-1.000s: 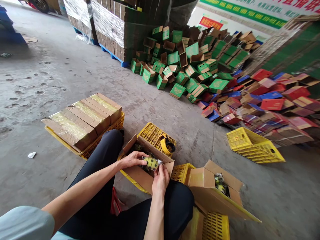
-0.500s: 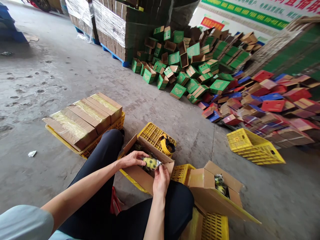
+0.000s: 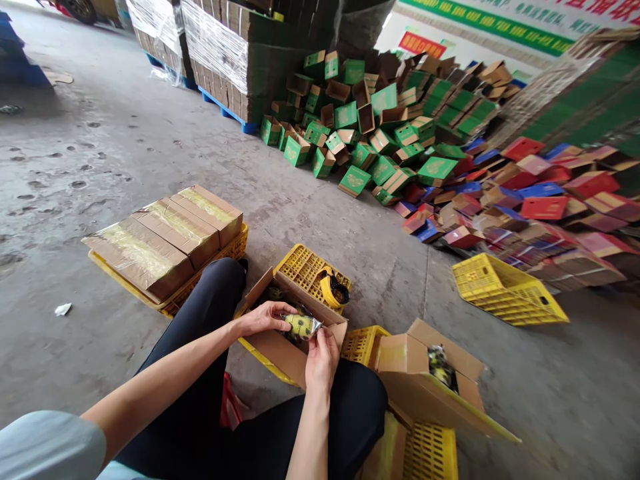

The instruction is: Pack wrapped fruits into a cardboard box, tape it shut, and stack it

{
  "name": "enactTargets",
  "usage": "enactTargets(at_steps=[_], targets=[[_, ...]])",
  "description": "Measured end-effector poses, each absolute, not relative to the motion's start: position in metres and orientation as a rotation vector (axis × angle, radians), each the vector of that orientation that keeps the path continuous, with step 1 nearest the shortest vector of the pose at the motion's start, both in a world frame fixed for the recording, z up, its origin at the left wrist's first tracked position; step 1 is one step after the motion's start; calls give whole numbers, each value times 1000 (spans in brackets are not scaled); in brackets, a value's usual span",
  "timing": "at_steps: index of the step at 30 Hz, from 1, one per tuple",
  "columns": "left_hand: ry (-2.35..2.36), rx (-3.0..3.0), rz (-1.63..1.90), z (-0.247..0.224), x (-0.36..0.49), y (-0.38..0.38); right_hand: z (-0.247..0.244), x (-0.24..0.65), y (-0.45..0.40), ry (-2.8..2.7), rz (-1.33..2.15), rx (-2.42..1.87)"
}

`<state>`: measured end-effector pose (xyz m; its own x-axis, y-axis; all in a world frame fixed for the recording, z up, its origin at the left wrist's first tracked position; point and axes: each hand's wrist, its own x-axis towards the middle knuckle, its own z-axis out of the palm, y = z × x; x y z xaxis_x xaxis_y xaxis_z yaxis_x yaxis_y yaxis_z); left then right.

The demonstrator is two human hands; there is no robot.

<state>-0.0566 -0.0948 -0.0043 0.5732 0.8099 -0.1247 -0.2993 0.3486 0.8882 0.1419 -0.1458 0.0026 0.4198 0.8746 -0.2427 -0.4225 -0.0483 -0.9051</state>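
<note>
Between my hands is a clear-wrapped yellow-green packet with dark spots (image 3: 301, 326), above an open cardboard box (image 3: 281, 353). My left hand (image 3: 267, 318) grips its left end, and my right hand (image 3: 322, 353) pinches the right end of the wrapper. Some dark wrapped items show inside the box, partly hidden by my hands. Just behind the box, a yellow and black tape dispenser (image 3: 334, 288) rests on an upturned yellow crate (image 3: 303, 267). To the right, another open cardboard box (image 3: 415, 373) holds similar wrapped items (image 3: 441, 367).
Taped cartons (image 3: 170, 230) lie on a yellow crate at the left. An angled yellow crate (image 3: 507, 290) sits on the floor at the right. Behind are heaps of green boxes (image 3: 355, 180) and red and blue boxes (image 3: 545, 207), plus wrapped cardboard stacks (image 3: 220, 50).
The view has shifted very slightly. The packet is turned a little between my hands, which have stayed in nearly the same place.
</note>
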Motion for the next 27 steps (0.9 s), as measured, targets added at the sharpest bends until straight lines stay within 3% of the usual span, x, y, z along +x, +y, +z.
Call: enactTargets(at_steps=[19, 24, 27], targets=[[733, 812, 891, 0, -57, -93, 5, 142, -146, -572, 1220, -1280], [822, 727, 1050, -2, -61, -87, -13, 158, -138, -1180, 976, -1952], [882, 743, 1093, -2, -63, -87, -22, 160, -130, -1339, 973, -2100]])
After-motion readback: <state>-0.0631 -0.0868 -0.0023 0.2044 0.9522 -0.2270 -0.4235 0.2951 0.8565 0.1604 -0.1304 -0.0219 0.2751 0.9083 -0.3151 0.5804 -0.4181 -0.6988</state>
